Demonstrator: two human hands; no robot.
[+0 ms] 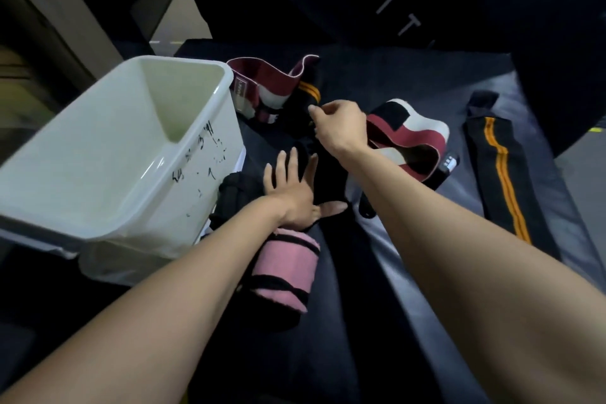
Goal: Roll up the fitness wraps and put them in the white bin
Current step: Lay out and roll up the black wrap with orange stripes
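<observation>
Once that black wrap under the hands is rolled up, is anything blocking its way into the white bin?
Nothing visible does. The white bin sits just left of the black wrap, its top open with no lid and its inside looking empty. The left hand presses the wrap flat while the right hand pinches its far end.

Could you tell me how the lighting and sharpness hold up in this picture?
Head view: dim overall; the black wrap under both hands merges into the dark mat; the white bin reads bright and clear; wide-angle distortion bends the edges.
</observation>
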